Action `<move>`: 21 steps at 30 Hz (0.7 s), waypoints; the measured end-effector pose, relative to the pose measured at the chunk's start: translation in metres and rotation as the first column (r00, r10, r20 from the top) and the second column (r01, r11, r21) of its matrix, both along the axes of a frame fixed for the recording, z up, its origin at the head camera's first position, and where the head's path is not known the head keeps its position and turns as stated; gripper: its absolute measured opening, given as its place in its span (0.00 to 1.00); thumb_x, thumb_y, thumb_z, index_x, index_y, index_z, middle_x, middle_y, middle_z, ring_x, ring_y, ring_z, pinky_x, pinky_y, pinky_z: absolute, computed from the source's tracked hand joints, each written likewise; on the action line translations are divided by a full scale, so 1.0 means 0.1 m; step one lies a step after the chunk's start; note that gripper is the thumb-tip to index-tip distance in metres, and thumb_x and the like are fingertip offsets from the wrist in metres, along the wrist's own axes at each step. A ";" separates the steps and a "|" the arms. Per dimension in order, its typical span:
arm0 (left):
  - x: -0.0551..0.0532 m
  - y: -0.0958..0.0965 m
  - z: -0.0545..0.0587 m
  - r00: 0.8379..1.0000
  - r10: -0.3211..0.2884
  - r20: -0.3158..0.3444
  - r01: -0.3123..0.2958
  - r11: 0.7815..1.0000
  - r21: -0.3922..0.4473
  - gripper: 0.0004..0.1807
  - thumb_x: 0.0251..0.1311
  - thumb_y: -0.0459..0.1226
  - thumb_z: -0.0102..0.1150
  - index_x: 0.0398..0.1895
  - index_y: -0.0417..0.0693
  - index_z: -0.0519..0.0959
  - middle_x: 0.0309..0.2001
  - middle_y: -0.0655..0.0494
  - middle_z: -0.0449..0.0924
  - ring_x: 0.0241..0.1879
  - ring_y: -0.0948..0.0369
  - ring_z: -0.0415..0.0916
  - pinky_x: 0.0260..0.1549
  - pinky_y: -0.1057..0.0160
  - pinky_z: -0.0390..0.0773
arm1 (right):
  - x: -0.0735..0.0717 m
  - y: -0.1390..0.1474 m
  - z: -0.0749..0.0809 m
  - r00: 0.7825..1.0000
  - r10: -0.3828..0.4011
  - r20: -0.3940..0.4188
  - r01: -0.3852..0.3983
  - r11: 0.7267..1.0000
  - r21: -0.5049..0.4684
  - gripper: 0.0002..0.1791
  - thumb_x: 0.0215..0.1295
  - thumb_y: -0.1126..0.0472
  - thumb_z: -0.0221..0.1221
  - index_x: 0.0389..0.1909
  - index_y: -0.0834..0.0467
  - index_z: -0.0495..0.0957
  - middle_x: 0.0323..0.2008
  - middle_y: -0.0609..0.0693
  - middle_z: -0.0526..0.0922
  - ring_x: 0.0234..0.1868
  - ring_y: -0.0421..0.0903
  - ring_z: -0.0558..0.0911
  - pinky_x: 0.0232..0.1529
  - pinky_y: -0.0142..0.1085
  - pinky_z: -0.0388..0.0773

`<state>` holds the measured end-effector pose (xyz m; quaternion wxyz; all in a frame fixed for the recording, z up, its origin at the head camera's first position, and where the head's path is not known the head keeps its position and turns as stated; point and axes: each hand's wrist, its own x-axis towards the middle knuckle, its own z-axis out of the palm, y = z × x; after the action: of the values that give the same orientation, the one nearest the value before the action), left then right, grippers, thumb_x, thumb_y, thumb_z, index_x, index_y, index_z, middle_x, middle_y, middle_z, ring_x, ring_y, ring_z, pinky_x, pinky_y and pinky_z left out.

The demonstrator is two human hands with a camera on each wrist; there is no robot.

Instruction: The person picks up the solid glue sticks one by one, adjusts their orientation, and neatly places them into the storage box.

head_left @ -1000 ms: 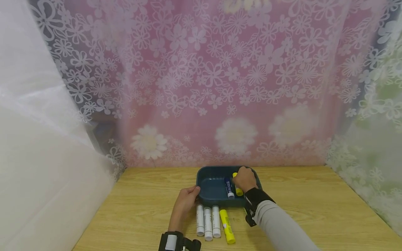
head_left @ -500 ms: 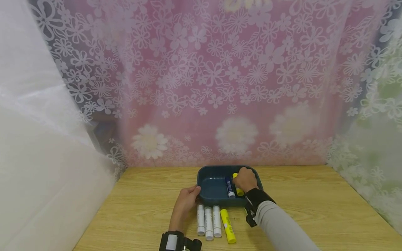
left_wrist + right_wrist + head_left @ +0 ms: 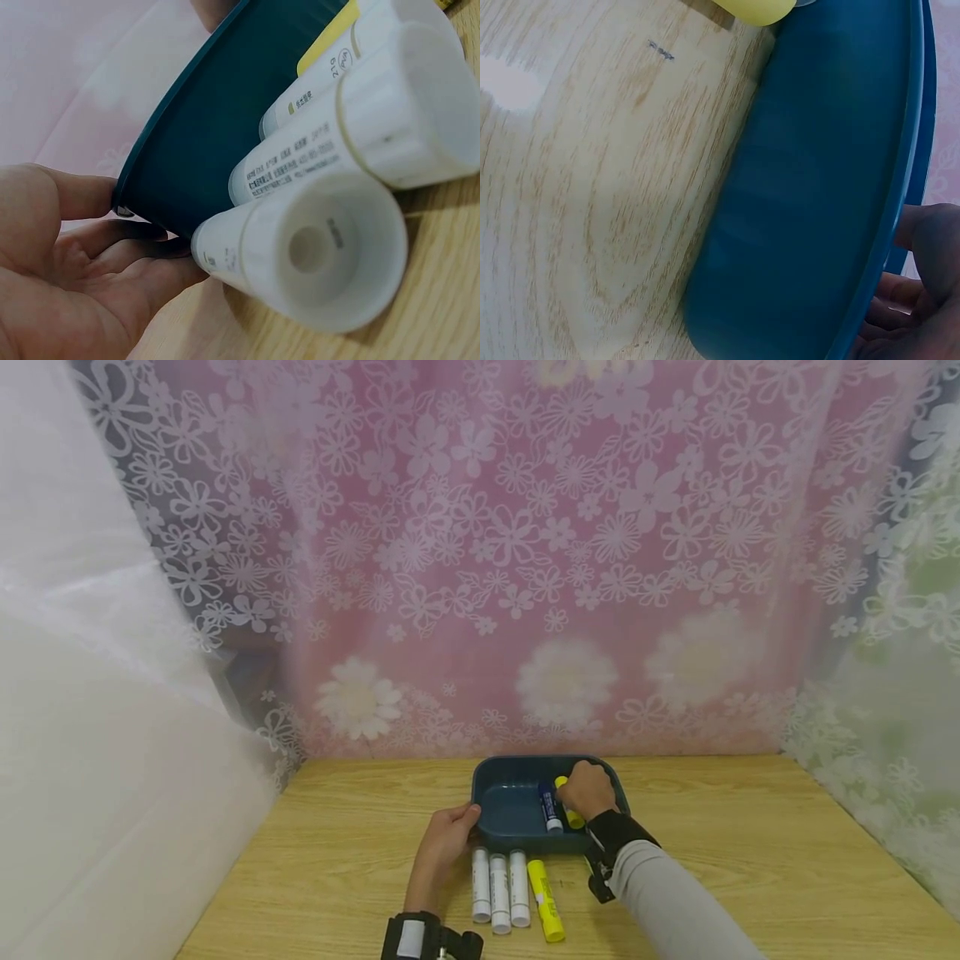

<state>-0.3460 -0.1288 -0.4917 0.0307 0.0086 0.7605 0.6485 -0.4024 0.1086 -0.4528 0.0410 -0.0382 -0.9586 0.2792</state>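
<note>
A dark teal tray (image 3: 517, 843) sits near the far edge of the table. My left hand (image 3: 450, 827) grips its left end, thumb on the rim and fingers underneath, as the left wrist view shows. Inside the tray's right part, my right hand (image 3: 588, 789) pinches a yellow glue stick (image 3: 574, 819); its fingertips are hidden in the right wrist view behind the tray wall. Left of that stick lies a blue glue stick (image 3: 550, 806) with a white end. In front of the tray, three white glue sticks (image 3: 499, 893) lie side by side, with another yellow glue stick (image 3: 545, 900) to their right.
The wooden table (image 3: 750, 843) runs back to a pink flowered curtain (image 3: 540, 568). A white sheet (image 3: 112, 735) hangs at the left, and a green-white flowered one (image 3: 900, 760) at the right. The white sticks stand close to the left hand's fingers.
Very little differs: the whole scene shifts slightly to the right in the head view. Both hands keep their places at the tray.
</note>
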 end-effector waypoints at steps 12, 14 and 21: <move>0.00 0.00 0.00 1.000 -0.014 -0.007 0.014 1.000 0.015 0.25 0.78 0.39 0.47 0.68 0.28 0.70 0.66 0.31 0.73 0.65 0.41 0.73 0.57 0.47 0.79 | 0.01 -0.01 -0.01 1.000 0.006 -0.017 -0.005 1.000 0.016 0.11 0.57 0.62 0.68 0.27 0.67 0.80 0.22 0.55 0.79 0.24 0.51 0.79 0.24 0.40 0.76; 0.00 0.00 0.00 1.000 -0.014 -0.009 0.014 1.000 0.017 0.25 0.78 0.39 0.47 0.68 0.28 0.70 0.66 0.31 0.73 0.65 0.41 0.74 0.57 0.46 0.79 | 0.00 -0.01 -0.01 1.000 0.010 -0.022 -0.010 1.000 0.014 0.11 0.57 0.62 0.68 0.26 0.66 0.79 0.22 0.55 0.79 0.24 0.51 0.78 0.23 0.39 0.75; 0.00 0.00 0.00 1.000 -0.017 -0.019 0.017 1.000 0.006 0.25 0.78 0.40 0.47 0.68 0.29 0.71 0.65 0.32 0.73 0.65 0.41 0.74 0.58 0.46 0.79 | -0.01 0.01 -0.03 1.000 0.006 -0.025 -0.005 1.000 0.021 0.11 0.57 0.62 0.66 0.29 0.67 0.79 0.24 0.56 0.78 0.26 0.51 0.78 0.24 0.39 0.74</move>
<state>-0.3460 -0.1292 -0.4914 0.0288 0.0215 0.7586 0.6506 -0.4036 0.1094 -0.4557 0.0525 -0.0317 -0.9609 0.2700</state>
